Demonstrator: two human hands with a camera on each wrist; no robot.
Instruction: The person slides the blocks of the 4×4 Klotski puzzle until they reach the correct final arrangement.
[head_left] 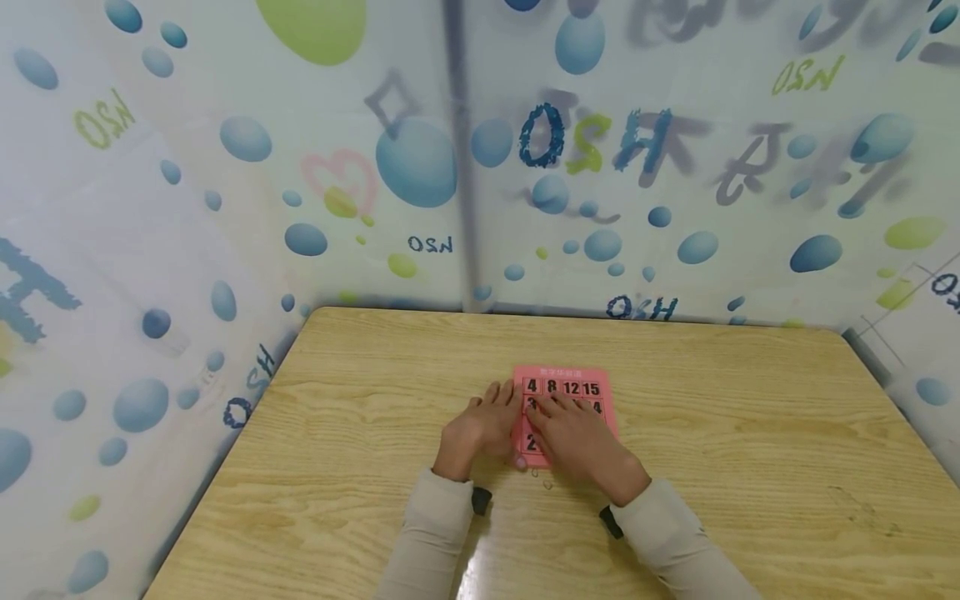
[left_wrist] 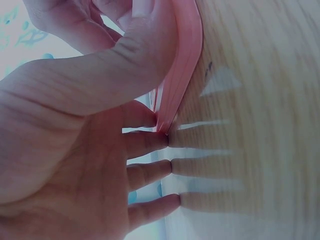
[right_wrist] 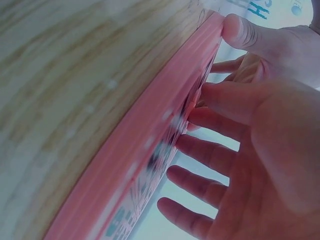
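The left hand (head_left: pixel 491 423), its fingers straight and spread, flanks the left edge of a pink number board (head_left: pixel 562 372), fingertips on the wooden table (head_left: pixel 337 417) and thumb against the board's near left corner; the right hand (head_left: pixel 576 432) lies over the middle and right of the board with fingers extended, clasping nothing. Just beyond the right fingertips runs the row of tiles (head_left: pixel 572 388) reading 4, 8, 12, 15; between the hands, nearer the wrists, shows a 2 tile (head_left: pixel 531 442).
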